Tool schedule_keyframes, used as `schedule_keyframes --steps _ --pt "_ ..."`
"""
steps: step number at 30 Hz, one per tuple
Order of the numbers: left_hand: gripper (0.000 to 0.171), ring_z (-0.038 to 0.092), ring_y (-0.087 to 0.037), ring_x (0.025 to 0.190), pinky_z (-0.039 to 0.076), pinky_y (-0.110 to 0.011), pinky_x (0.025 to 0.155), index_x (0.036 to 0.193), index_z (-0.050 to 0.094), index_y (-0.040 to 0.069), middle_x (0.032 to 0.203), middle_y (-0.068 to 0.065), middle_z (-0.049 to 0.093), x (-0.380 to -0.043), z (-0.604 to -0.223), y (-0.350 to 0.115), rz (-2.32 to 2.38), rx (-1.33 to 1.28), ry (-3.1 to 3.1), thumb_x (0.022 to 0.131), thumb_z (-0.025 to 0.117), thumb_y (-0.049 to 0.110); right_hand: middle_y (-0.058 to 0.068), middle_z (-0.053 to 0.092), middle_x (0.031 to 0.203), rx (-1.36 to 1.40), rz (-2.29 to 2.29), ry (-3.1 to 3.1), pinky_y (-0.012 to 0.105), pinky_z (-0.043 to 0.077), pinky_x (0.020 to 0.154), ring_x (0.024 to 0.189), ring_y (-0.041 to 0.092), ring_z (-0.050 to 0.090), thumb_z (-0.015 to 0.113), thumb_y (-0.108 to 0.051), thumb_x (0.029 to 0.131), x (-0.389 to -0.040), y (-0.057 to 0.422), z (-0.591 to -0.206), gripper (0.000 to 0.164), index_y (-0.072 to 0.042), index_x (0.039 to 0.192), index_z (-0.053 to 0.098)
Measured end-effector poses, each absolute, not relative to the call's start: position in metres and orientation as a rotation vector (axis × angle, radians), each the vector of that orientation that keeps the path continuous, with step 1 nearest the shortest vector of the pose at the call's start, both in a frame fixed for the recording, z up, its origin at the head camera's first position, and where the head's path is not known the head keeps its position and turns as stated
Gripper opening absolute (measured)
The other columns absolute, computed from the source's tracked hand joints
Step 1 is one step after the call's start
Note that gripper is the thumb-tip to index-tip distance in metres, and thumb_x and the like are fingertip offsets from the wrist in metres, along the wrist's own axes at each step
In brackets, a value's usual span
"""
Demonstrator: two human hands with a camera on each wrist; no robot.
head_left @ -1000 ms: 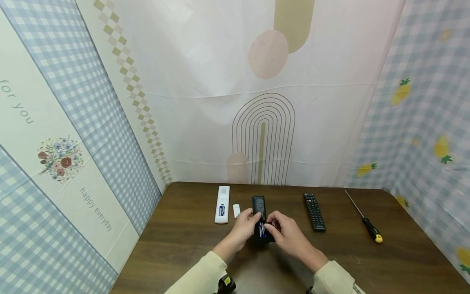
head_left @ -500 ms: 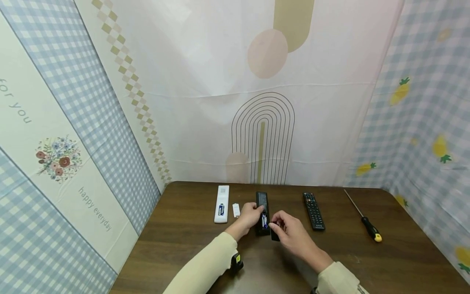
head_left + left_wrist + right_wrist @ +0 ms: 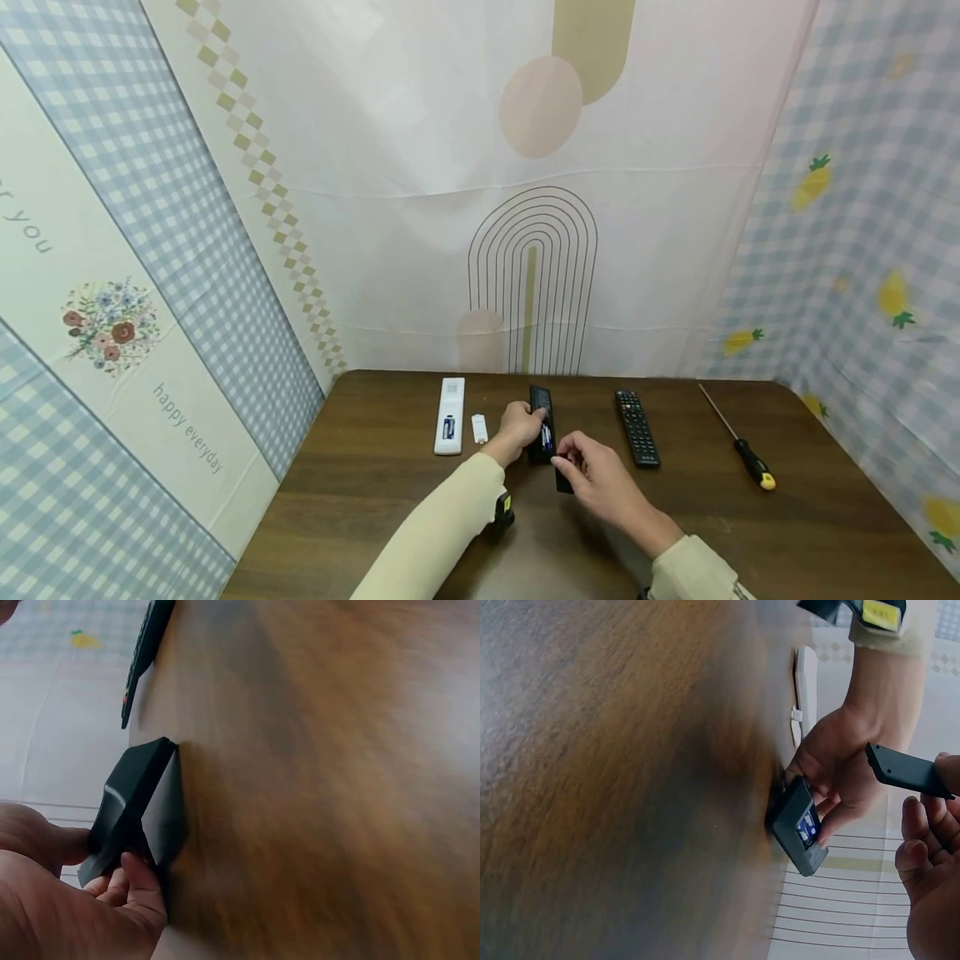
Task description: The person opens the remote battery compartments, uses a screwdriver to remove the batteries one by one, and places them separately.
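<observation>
My left hand (image 3: 519, 429) grips a black remote control (image 3: 541, 398), thumb on top and fingers underneath, just above the table. The remote's back faces up, and its battery compartment is uncovered, showing blue-and-silver batteries (image 3: 808, 827) inside. In the left wrist view the remote (image 3: 135, 776) tilts up from the tabletop. Close by on the right, my right hand (image 3: 600, 477) pinches a flat black battery cover (image 3: 564, 482) between thumb and fingers. The right wrist view has this cover (image 3: 904, 771) held apart from the remote.
A white remote (image 3: 452, 396) lies to the left with a blue battery (image 3: 448, 427) in its uncovered compartment. Beside it is a small white battery cover (image 3: 480, 428). Another black remote (image 3: 637, 429), buttons up, and a screwdriver (image 3: 752, 464) with a black-and-yellow handle lie to the right on the wooden table (image 3: 360, 500).
My left hand has moved the black remote forward and slightly right, away from my body. The battery cover in my right hand has come apart from the remote; the right hand has barely moved.
</observation>
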State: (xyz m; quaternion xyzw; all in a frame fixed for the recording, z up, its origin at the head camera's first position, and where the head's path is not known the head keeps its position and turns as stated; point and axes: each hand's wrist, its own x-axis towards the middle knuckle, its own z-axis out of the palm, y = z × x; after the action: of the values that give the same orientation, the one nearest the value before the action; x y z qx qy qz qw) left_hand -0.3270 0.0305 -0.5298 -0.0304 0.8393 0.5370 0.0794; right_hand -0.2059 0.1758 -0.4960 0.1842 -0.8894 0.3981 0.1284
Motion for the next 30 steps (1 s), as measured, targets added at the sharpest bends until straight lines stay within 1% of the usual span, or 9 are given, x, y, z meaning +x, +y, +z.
schedule_keyframes --steps 4,7,11,15,17,21,24,27,30 --pt "0.027 0.061 -0.019 0.085 0.052 -0.032 0.073 0.093 0.068 0.005 0.091 -0.008 0.066 -0.338 -0.533 0.033 1.505 -0.107 2.630 0.108 0.064 0.028 -0.009 0.057 0.080 0.544 1.154 -2.579 0.020 0.047 0.059 0.068 -0.003 0.048 0.075 -0.008 0.099 -0.205 0.177 -0.499 0.014 -0.015 0.100 0.063" --pt "0.028 0.067 -0.021 0.089 0.057 -0.037 0.077 0.096 0.074 0.006 0.096 -0.011 0.073 -0.348 -0.536 0.033 1.362 -0.140 2.743 0.105 0.068 0.031 -0.009 0.057 0.080 0.546 1.148 -2.579 0.020 0.047 0.059 0.068 -0.003 0.048 0.075 -0.009 0.099 -0.205 0.177 -0.500 0.013 -0.015 0.100 0.063" --pt "0.031 0.071 -0.026 0.093 0.059 -0.041 0.080 0.099 0.076 0.007 0.101 -0.013 0.077 -0.363 -0.545 0.036 1.247 -0.154 2.795 0.104 0.067 0.036 -0.010 0.056 0.080 0.524 1.134 -2.580 0.020 0.046 0.058 0.067 -0.003 0.047 0.075 -0.011 0.100 -0.205 0.179 -0.501 0.013 -0.016 0.100 0.063" --pt "0.035 0.070 -0.028 0.087 0.060 -0.043 0.073 0.099 0.075 0.005 0.101 -0.015 0.076 -0.362 -0.542 0.039 1.212 -0.125 2.779 0.106 0.065 0.037 -0.010 0.055 0.078 0.507 1.107 -2.572 0.020 0.044 0.057 0.066 -0.003 0.046 0.076 -0.012 0.099 -0.203 0.183 -0.502 0.013 -0.016 0.099 0.063" --pt "0.035 0.070 -0.027 0.083 0.060 -0.041 0.071 0.094 0.075 0.003 0.097 -0.016 0.076 -0.356 -0.534 0.038 1.199 -0.098 2.781 0.106 0.065 0.035 -0.011 0.055 0.077 0.508 1.103 -2.566 0.020 0.044 0.057 0.065 -0.003 0.046 0.076 -0.012 0.099 -0.203 0.183 -0.503 0.013 -0.016 0.099 0.064" --pt "0.039 0.069 -0.025 0.076 0.058 -0.039 0.066 0.083 0.073 0.005 0.090 -0.016 0.076 -0.354 -0.533 0.039 1.138 -0.041 2.816 0.107 0.064 0.034 -0.012 0.055 0.077 0.513 1.101 -2.552 0.020 0.043 0.056 0.064 -0.004 0.045 0.076 -0.013 0.100 -0.204 0.183 -0.506 0.013 -0.017 0.099 0.064" --pt "0.041 0.067 -0.023 0.071 0.056 -0.037 0.062 0.080 0.073 0.007 0.086 -0.013 0.074 -0.357 -0.537 0.037 1.101 -0.014 2.827 0.107 0.062 0.036 -0.012 0.055 0.076 0.520 1.111 -2.539 0.020 0.043 0.056 0.064 -0.004 0.045 0.076 -0.013 0.100 -0.205 0.181 -0.508 0.013 -0.017 0.099 0.064" --pt "0.043 0.065 -0.022 0.064 0.055 -0.036 0.056 0.080 0.072 0.006 0.080 -0.013 0.072 -0.361 -0.541 0.036 1.100 0.001 2.799 0.108 0.061 0.037 -0.012 0.055 0.076 0.524 1.128 -2.536 0.020 0.043 0.055 0.064 -0.004 0.045 0.076 -0.013 0.100 -0.205 0.178 -0.509 0.013 -0.017 0.100 0.064" --pt "0.046 0.063 -0.021 0.060 0.052 -0.036 0.052 0.080 0.071 0.006 0.074 -0.010 0.068 -0.370 -0.552 0.035 1.113 -0.018 2.767 0.108 0.060 0.041 -0.011 0.056 0.076 0.520 1.149 -2.545 0.020 0.044 0.055 0.063 -0.004 0.046 0.075 -0.012 0.100 -0.205 0.175 -0.509 0.012 -0.016 0.100 0.064"
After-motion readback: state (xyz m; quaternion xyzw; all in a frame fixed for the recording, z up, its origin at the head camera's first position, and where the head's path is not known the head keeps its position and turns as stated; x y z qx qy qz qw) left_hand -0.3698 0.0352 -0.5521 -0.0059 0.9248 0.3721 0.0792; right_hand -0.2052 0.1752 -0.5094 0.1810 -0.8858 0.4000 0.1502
